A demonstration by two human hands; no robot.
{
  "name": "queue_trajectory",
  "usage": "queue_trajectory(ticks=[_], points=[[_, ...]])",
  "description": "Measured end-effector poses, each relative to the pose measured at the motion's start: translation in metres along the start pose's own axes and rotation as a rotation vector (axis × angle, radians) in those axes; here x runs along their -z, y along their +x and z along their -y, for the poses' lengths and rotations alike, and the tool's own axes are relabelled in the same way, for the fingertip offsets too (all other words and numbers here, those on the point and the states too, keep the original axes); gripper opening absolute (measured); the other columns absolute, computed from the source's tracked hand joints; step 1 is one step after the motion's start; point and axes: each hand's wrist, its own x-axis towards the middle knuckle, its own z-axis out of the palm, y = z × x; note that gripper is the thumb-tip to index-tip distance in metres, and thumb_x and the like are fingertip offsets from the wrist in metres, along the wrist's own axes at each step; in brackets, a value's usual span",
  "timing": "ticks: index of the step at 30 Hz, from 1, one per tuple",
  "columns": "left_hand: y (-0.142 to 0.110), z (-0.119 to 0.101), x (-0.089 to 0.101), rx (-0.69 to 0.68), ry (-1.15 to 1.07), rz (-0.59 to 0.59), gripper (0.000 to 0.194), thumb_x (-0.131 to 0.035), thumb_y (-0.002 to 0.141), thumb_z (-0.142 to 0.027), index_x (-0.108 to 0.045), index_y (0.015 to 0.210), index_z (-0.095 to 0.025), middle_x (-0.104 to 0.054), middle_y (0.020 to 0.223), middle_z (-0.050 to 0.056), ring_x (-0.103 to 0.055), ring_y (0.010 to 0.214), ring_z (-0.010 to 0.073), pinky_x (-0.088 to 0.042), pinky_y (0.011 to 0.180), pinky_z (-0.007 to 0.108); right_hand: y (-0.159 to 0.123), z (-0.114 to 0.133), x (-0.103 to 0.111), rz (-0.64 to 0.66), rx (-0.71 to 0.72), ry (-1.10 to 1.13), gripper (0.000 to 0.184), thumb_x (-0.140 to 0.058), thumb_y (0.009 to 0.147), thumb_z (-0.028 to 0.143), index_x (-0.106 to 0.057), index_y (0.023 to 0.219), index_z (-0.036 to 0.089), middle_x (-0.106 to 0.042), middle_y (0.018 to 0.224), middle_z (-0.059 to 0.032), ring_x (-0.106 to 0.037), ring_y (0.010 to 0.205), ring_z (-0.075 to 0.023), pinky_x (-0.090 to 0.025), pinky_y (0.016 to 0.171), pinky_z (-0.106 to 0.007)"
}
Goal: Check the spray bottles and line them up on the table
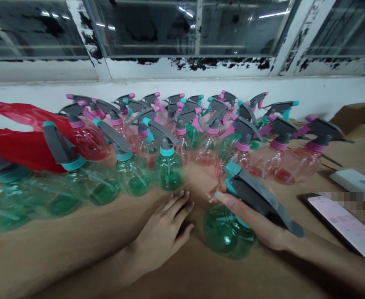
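My right hand (247, 214) is wrapped round the neck of a green spray bottle (224, 232) with a grey and teal trigger head. The bottle is tilted, its round body hanging low in front of me. To its left, my left hand (170, 226) lies flat on the brown table (85, 253), fingers stretched out and holding nothing. Just beyond those fingertips stands a green spray bottle (169, 172) with a teal collar. More green bottles run off to the left. Behind them are several clear pink spray bottles (207, 151) with grey and pink heads.
A red plastic bag (29, 145) lies among the bottles at the left. On the right are a phone (344, 224) with a lit screen, a white box (356, 182) and a cardboard box (356, 120). A white wall with windows (188, 29) stands behind.
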Motion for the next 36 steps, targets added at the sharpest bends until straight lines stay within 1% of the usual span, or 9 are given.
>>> queue_trajectory(ticks=[2,5,9,15,20,24,28,31,36], points=[[0.000,0.001,-0.001,-0.006,-0.001,-0.008,0.038,-0.040,0.099,-0.029,-0.049,0.132,-0.011,-0.050,0.137,0.012,-0.039,0.132,0.0261,-0.037,0.106,0.044,0.000,0.000,0.001,0.023,-0.004,0.048,0.018,-0.055,0.086,0.041,-0.061,0.087,0.024,-0.067,0.071,-0.0003,-0.066,0.069,-0.0178,-0.054,0.057,-0.028],[-0.001,0.001,-0.002,-0.019,-0.013,-0.007,0.038,-0.041,0.099,-0.030,-0.050,0.131,-0.011,-0.050,0.137,0.012,-0.039,0.132,0.0267,-0.038,0.106,0.045,0.001,0.000,0.001,0.035,0.031,0.140,0.019,-0.059,0.083,0.039,-0.064,0.095,0.026,-0.072,0.091,-0.0030,-0.069,0.086,-0.0215,-0.058,0.072,-0.033],[0.000,0.001,-0.001,-0.011,-0.010,-0.009,0.037,-0.042,0.098,-0.030,-0.052,0.129,-0.012,-0.050,0.137,0.012,-0.038,0.133,0.0268,-0.038,0.106,0.045,0.002,-0.001,0.000,0.034,0.037,0.192,0.023,-0.060,0.082,0.038,-0.066,0.101,0.026,-0.071,0.104,-0.0032,-0.069,0.091,-0.0216,-0.059,0.079,-0.034],[0.000,0.001,0.000,-0.004,-0.013,0.001,0.038,-0.043,0.098,-0.028,-0.051,0.131,-0.012,-0.049,0.138,0.012,-0.039,0.132,0.0262,-0.037,0.106,0.043,-0.001,-0.006,-0.001,0.028,0.036,0.234,0.031,-0.064,0.082,0.034,-0.063,0.113,0.029,-0.070,0.103,-0.0008,-0.069,0.093,-0.0195,-0.058,0.083,-0.029],[0.000,0.000,0.000,-0.016,0.011,0.000,0.038,-0.040,0.099,-0.028,-0.050,0.131,-0.011,-0.050,0.138,0.012,-0.039,0.132,0.0265,-0.036,0.107,0.044,-0.002,-0.010,-0.001,0.057,0.034,0.211,0.018,-0.062,0.085,0.034,-0.067,0.101,0.028,-0.070,0.106,0.0010,-0.069,0.092,-0.0162,-0.057,0.083,-0.027],[0.001,0.000,0.001,-0.015,0.007,0.014,0.038,-0.040,0.099,-0.028,-0.050,0.131,-0.010,-0.050,0.138,0.012,-0.038,0.132,0.0272,-0.037,0.106,0.045,0.000,-0.010,-0.002,0.063,0.039,0.257,0.024,-0.062,0.085,0.032,-0.064,0.109,0.027,-0.069,0.107,0.0008,-0.068,0.092,-0.0154,-0.057,0.083,-0.026],[0.001,0.000,0.001,-0.007,-0.001,0.026,0.038,-0.042,0.098,-0.028,-0.049,0.132,-0.012,-0.049,0.138,0.011,-0.038,0.133,0.0268,-0.037,0.106,0.045,-0.001,-0.012,-0.002,0.083,0.067,0.233,0.017,-0.061,0.086,0.030,-0.069,0.101,0.028,-0.071,0.103,0.0023,-0.069,0.089,-0.0153,-0.057,0.083,-0.027],[0.001,-0.001,0.002,-0.005,-0.009,0.033,0.038,-0.043,0.098,-0.028,-0.049,0.132,-0.013,-0.049,0.139,0.010,-0.037,0.133,0.0263,-0.037,0.106,0.045,-0.002,-0.013,-0.002,0.046,0.065,0.213,0.015,-0.063,0.085,0.031,-0.071,0.097,0.030,-0.073,0.099,0.0033,-0.070,0.085,-0.0151,-0.057,0.080,-0.027],[0.001,-0.001,0.003,-0.006,-0.012,0.024,0.039,-0.044,0.097,-0.027,-0.049,0.132,-0.011,-0.049,0.138,0.012,-0.037,0.133,0.0263,-0.037,0.106,0.045,-0.002,-0.011,-0.001,0.046,0.051,0.214,0.015,-0.063,0.084,0.035,-0.072,0.094,0.029,-0.073,0.098,0.0022,-0.070,0.081,-0.0142,-0.058,0.076,-0.025]])
